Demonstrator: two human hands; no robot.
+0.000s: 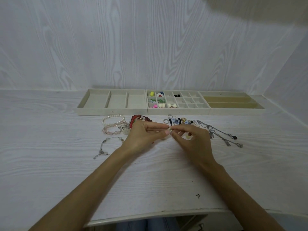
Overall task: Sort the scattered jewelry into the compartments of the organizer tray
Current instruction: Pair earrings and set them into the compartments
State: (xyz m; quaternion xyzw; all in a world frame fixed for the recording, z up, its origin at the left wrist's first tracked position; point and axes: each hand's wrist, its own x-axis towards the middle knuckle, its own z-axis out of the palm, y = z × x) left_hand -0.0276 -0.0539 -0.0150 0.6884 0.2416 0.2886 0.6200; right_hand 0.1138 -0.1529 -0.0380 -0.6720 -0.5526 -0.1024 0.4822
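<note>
While most of the loose jewelry lay along the near edge of the organizer tray, both hands met over the table around one small metallic piece, probably a ring or an earring, though it was too small to tell which. The left hand pinched it between thumb and forefinger, the other fingers loosely curled; the right hand closed its thumb and fingertips on the same piece from the other side. The step in hand looked like picking out and readying a single small item for the middle section of the tray, whose left compartments already held colored beads and studs while those to the right stood bare. A pearl bracelet, a pink bead bracelet, a red bead bracelet, a thin chain bracelet, a cluster of rings and earrings and silver necklaces lay unsorted. The next move would call for one hand to let go and the other to carry the piece forward, releasing it squarely over one small cell.
</note>
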